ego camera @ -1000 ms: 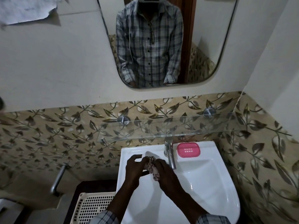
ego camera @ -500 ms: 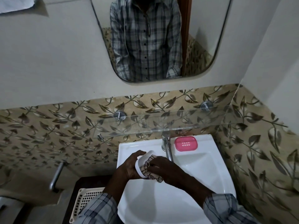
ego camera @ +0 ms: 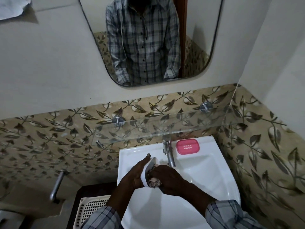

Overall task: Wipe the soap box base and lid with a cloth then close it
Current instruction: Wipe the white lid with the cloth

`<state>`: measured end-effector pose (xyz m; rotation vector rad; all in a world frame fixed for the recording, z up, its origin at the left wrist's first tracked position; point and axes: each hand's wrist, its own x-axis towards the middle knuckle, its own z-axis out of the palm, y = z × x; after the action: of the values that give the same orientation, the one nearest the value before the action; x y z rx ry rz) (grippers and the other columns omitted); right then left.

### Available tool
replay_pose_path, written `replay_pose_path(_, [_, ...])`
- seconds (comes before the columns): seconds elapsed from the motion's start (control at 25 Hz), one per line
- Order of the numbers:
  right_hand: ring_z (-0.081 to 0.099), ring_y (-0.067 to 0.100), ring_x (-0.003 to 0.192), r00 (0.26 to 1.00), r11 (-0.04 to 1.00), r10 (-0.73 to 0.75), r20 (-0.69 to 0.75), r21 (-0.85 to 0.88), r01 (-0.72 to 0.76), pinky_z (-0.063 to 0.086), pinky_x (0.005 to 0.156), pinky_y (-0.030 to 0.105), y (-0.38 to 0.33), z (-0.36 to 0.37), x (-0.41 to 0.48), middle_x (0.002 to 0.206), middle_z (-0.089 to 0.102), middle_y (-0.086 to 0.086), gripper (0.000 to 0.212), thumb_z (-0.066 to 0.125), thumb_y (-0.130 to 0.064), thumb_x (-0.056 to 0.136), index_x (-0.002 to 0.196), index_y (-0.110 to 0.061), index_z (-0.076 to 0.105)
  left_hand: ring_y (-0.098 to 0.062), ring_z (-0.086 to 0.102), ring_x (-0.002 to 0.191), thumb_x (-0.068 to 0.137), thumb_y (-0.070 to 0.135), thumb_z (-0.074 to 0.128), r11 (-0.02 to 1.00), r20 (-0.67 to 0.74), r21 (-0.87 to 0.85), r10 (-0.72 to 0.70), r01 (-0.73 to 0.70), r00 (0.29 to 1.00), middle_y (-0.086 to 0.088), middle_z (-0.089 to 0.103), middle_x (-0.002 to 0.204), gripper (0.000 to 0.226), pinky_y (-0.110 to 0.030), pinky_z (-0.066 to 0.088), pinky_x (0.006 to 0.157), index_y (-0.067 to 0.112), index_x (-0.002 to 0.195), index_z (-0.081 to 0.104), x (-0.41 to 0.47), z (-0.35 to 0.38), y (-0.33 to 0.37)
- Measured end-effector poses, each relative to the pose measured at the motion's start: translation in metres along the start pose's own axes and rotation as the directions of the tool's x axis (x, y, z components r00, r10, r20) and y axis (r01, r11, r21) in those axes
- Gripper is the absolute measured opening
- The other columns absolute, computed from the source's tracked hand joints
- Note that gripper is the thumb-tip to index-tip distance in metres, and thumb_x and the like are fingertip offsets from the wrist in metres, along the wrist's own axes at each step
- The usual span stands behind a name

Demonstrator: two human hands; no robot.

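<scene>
1. Two plaid sleeves entered from the bottom edge, and both forearms reached over the white sink (ego camera: 206,179).
2. The left hand (ego camera: 136,176) held the white half (ego camera: 145,177) of the soap box on edge above the basin. Its palm lay against the outer side and one finger stretched along the top. Whether this half was lid or base could not be told.
3. The right hand (ego camera: 171,180) gripped a bunched, patterned cloth (ego camera: 154,183) and pressed it into the hollow side of the white half.
4. A cream basket (ego camera: 92,207) sat lower, just left of the sink.
5. Behind the hands stood the tap (ego camera: 170,157). The pink half (ego camera: 187,146) lay flat on the sink's back rim just right of the tap, apart from both hands.
6. A glass shelf (ego camera: 165,131) hung above, fixed to leaf-patterned tiles (ego camera: 49,138).
7. Higher still, a mirror (ego camera: 148,47) showed the plaid shirt.
</scene>
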<state>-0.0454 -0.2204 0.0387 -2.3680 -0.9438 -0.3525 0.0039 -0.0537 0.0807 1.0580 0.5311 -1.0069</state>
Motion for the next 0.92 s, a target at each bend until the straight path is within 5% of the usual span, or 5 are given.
replay_pose_path(0.12, [0.066, 0.021, 0.086, 0.952, 0.919, 0.293, 0.091, 0.247, -0.307, 0.050, 0.076, 0.027, -0.008, -0.004, 0.008, 0.093, 0.073, 0.003, 0.031, 0.062, -0.013, 0.073, 0.103, -0.018, 0.064, -0.028, 0.066, 0.071, 0.084, 0.055, 0.064, 0.998, -0.180, -0.025, 0.052, -0.057, 0.982, -0.014, 0.068, 0.072, 0.053, -0.033, 0.054, 0.063, 0.005, 0.102, 0.063, 0.007, 0.009, -0.006])
replay_pose_path(0.24, [0.067, 0.021, 0.080, 0.764, 0.503, 0.590, 0.261, 0.621, -0.601, 0.055, 0.069, 0.038, -0.016, -0.005, 0.016, 0.085, 0.072, 0.003, 0.019, 0.061, -0.009, 0.075, 0.090, -0.014, 0.070, -0.033, 0.074, 0.071, 0.088, 0.055, 0.062, 0.970, -0.285, -0.044, 0.218, -0.240, 0.933, -0.016, 0.076, 0.073, 0.050, -0.040, 0.060, 0.066, 0.007, 0.103, 0.068, 0.014, 0.013, -0.012])
replay_pose_path(0.48, [0.071, 0.042, 0.099, 0.484, -0.193, 0.755, 0.443, 0.855, -0.481, 0.058, 0.087, 0.052, -0.016, -0.013, 0.026, 0.102, 0.074, 0.025, 0.019, 0.059, -0.004, 0.087, 0.098, -0.006, 0.075, 0.001, 0.048, 0.136, 0.100, 0.053, 0.041, 0.530, -0.088, 0.507, 0.817, -0.680, 0.570, 0.021, 0.056, 0.143, 0.044, -0.027, 0.036, 0.116, 0.039, 0.139, 0.055, 0.017, 0.007, -0.030])
replay_pose_path(0.72, [0.066, 0.038, 0.098, 0.423, -0.443, 0.743, 0.519, 0.855, -0.270, 0.052, 0.090, 0.049, -0.003, -0.017, 0.032, 0.108, 0.067, 0.027, 0.022, 0.054, -0.003, 0.089, 0.103, -0.002, 0.072, -0.002, 0.028, 0.149, 0.093, 0.068, 0.041, 0.356, 0.185, 0.592, 0.813, -0.723, 0.552, 0.022, 0.034, 0.159, 0.067, -0.031, 0.027, 0.119, 0.040, 0.153, 0.030, 0.016, -0.012, -0.043])
replay_pose_path(0.92, [0.072, 0.035, 0.097, 0.607, -0.200, 0.697, 0.383, 0.916, -0.348, 0.060, 0.078, 0.045, -0.007, -0.014, 0.027, 0.108, 0.074, 0.019, 0.043, 0.079, 0.001, 0.074, 0.114, -0.012, 0.067, 0.010, 0.027, 0.145, 0.081, 0.086, 0.033, 0.473, 0.189, 0.587, 0.709, -0.657, 0.679, 0.025, 0.016, 0.163, 0.067, -0.021, 0.034, 0.117, 0.067, 0.144, 0.019, 0.011, -0.007, -0.038])
